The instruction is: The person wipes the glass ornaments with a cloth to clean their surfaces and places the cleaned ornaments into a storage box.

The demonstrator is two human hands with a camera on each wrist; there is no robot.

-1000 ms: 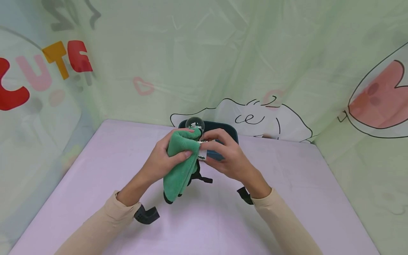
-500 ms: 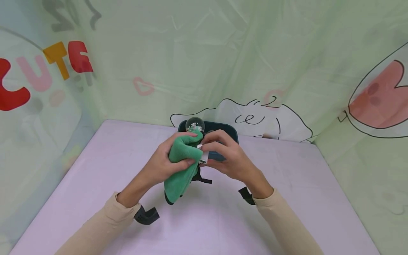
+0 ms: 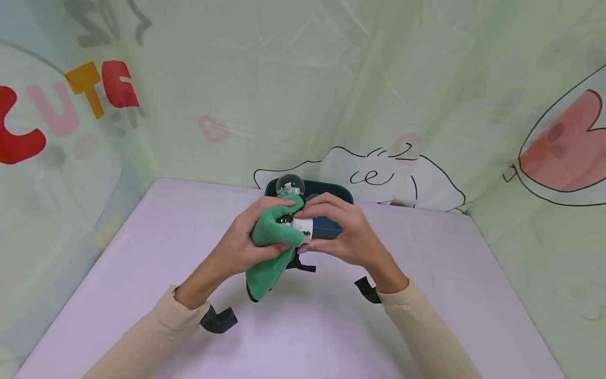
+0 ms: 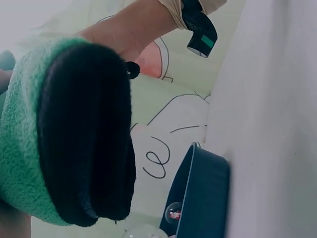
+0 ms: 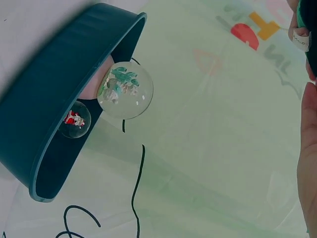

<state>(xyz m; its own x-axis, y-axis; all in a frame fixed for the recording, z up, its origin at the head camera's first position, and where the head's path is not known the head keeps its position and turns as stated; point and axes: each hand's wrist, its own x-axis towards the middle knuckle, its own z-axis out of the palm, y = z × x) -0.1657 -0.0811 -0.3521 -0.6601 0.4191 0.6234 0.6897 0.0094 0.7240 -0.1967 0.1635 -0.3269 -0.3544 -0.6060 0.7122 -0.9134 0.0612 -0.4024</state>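
Observation:
My left hand (image 3: 243,231) grips a folded green cloth (image 3: 272,229) with black edging, wrapped partly round a small snow globe. The glass dome (image 3: 285,219) shows between the folds, and the white base (image 3: 304,227) sticks out to the right. My right hand (image 3: 345,229) pinches that base between thumb and fingers. In the left wrist view, the cloth's black side (image 4: 84,134) hides the globe. The right wrist view catches only the edge of a hand (image 5: 308,148), a bit of cloth and part of the white base (image 5: 300,39).
Behind the hands stands a dark blue bin (image 3: 326,227). It holds a larger snow globe (image 5: 126,89) with a pink base, and a smaller one (image 5: 75,120) with a red and white figure. A lilac cloth covers the table (image 3: 402,326); printed curtains (image 3: 331,95) hang around it.
The small globe has turned within the cloth, so its dome now shows between the folds. The right fingers have shifted on the base. Both hands and cloth moved slightly right.

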